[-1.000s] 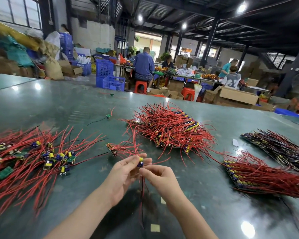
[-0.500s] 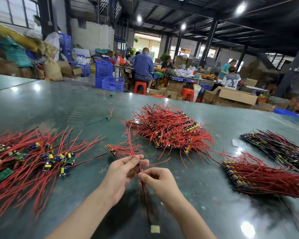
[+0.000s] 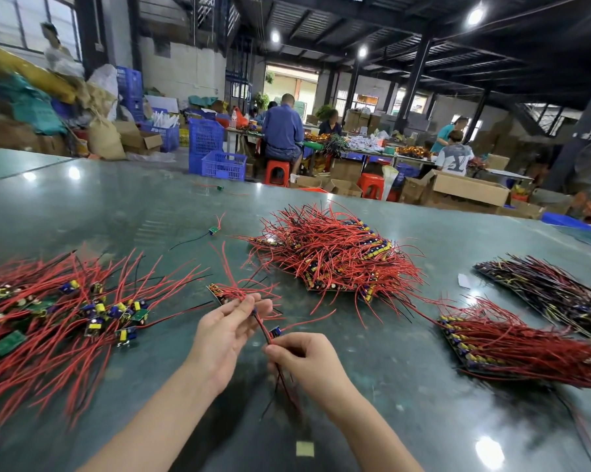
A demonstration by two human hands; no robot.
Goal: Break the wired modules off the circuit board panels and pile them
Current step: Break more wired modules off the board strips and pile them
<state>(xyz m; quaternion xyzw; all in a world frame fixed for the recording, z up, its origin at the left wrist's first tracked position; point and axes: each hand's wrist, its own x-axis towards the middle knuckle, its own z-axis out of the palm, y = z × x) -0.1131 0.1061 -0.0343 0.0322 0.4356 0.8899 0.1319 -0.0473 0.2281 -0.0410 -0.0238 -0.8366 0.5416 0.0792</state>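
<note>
Hands have parted — right hand (image 3: 307, 361) pinches wires above glossy table (image 3: 124, 206).

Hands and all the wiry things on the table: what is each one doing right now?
Left hand: pinches red wires.
Right hand: grips a wire bundle.
Blue module: broken off, held between the hands.
Loose modules: piled left.
Panel strip: lying flat.
Panel heap: unbroken, waiting.
Right panels: stacked.

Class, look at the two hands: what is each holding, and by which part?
The right hand pinches a wired module by its wires, just below the board. The left hand pinches red wires at its fingertips.
</note>
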